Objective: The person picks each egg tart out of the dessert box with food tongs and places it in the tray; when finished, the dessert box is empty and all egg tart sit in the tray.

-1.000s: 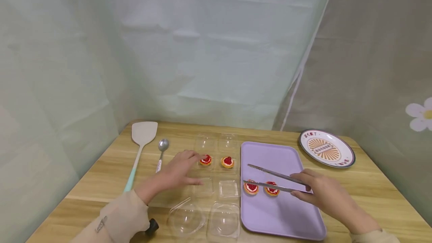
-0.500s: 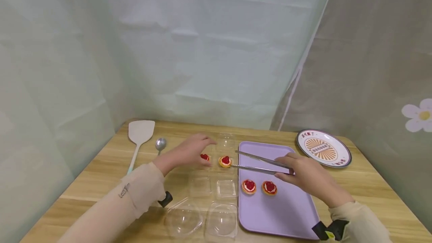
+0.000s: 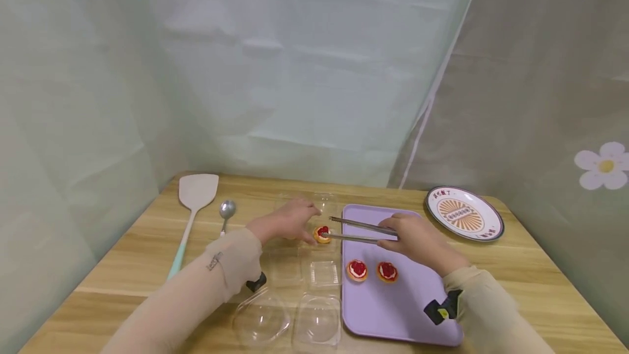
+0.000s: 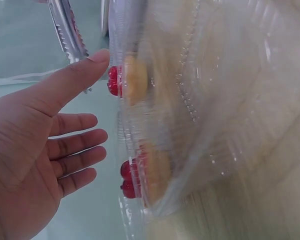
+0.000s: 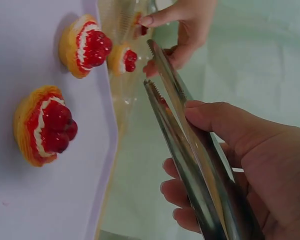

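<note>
Here we hold our left hand with fingers spread beside a boxed tart, covering a second tart from the head view, while our right hand grips metal tongs whose parted tips reach over the first, though we cannot tell whether they touch it. Both sit in clear plastic boxes, and beside these we have a purple tray bearing two more tarts. Leftward lie a spatula and a spoon, its handle partly hidden by our sleeve; a patterned plate rests to the tray's right.
</note>
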A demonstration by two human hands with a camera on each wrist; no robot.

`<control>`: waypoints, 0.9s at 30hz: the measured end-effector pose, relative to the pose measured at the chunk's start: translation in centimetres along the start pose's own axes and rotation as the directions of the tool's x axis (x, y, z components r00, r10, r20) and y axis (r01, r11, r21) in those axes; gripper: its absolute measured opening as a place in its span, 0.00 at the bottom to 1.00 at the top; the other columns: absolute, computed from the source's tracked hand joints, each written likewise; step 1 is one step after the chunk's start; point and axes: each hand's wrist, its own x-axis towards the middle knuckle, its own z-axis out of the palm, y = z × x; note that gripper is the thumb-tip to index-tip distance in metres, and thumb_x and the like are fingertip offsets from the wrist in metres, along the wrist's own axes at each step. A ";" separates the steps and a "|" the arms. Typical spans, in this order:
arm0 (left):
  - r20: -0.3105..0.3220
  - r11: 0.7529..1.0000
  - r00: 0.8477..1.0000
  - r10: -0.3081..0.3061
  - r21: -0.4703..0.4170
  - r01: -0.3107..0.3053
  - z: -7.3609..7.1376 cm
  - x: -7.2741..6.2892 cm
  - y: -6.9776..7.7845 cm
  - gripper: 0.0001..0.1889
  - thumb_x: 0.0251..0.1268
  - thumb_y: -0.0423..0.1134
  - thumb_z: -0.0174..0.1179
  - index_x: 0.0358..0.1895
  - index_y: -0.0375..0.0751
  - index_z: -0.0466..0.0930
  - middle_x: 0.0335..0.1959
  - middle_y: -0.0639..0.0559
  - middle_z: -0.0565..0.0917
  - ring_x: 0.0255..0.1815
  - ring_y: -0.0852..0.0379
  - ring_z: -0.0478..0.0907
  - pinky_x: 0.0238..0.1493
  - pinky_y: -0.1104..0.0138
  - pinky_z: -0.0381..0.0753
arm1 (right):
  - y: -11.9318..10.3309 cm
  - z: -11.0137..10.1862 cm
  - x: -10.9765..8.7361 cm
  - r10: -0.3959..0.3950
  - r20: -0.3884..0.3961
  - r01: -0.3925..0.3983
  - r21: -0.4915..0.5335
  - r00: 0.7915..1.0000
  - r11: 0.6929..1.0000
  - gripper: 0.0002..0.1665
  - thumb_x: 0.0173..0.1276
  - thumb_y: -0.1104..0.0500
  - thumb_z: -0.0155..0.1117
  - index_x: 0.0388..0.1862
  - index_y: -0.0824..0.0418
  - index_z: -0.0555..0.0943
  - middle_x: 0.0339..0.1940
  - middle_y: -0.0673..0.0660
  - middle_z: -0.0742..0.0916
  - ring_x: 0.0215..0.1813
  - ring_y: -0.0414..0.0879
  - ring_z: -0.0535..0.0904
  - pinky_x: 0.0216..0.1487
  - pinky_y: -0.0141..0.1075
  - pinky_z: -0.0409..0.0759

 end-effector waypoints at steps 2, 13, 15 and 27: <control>0.003 1.000 1.000 -0.002 0.008 0.002 0.0 0.1 0.0 0.40 0.47 0.54 0.73 0.63 0.38 0.72 0.62 0.42 0.75 0.66 0.43 0.68 0.72 0.52 0.62 | -0.1 0.2 0.4 0.009 0.018 -0.009 -0.020 1.000 1.000 0.12 0.56 0.51 0.73 0.37 0.55 0.86 0.26 0.45 0.83 0.29 0.37 0.76 0.32 0.35 0.77; 0.053 0.999 0.998 -0.041 0.019 0.040 0.2 0.4 -0.3 0.39 0.46 0.57 0.72 0.62 0.39 0.74 0.63 0.43 0.74 0.68 0.44 0.66 0.76 0.52 0.56 | -1.2 0.5 1.8 0.050 0.122 -0.039 -0.091 0.991 0.995 0.15 0.54 0.48 0.74 0.36 0.54 0.86 0.26 0.47 0.83 0.27 0.38 0.77 0.26 0.33 0.75; 0.054 0.999 0.998 -0.040 0.019 0.039 0.2 0.5 -0.3 0.39 0.46 0.57 0.72 0.62 0.39 0.74 0.63 0.44 0.75 0.68 0.44 0.67 0.76 0.53 0.56 | -1.3 0.4 2.0 0.039 0.138 -0.027 -0.088 0.990 0.996 0.13 0.54 0.48 0.74 0.35 0.54 0.86 0.26 0.47 0.84 0.26 0.38 0.76 0.26 0.33 0.75; 0.048 1.000 0.999 -0.023 0.012 0.022 0.6 0.6 -0.5 0.39 0.46 0.57 0.72 0.60 0.38 0.75 0.59 0.45 0.77 0.65 0.46 0.69 0.74 0.53 0.59 | -1.3 0.2 2.4 0.022 0.162 -0.013 -0.054 0.987 0.998 0.12 0.55 0.50 0.74 0.35 0.54 0.86 0.26 0.46 0.83 0.27 0.38 0.76 0.30 0.33 0.76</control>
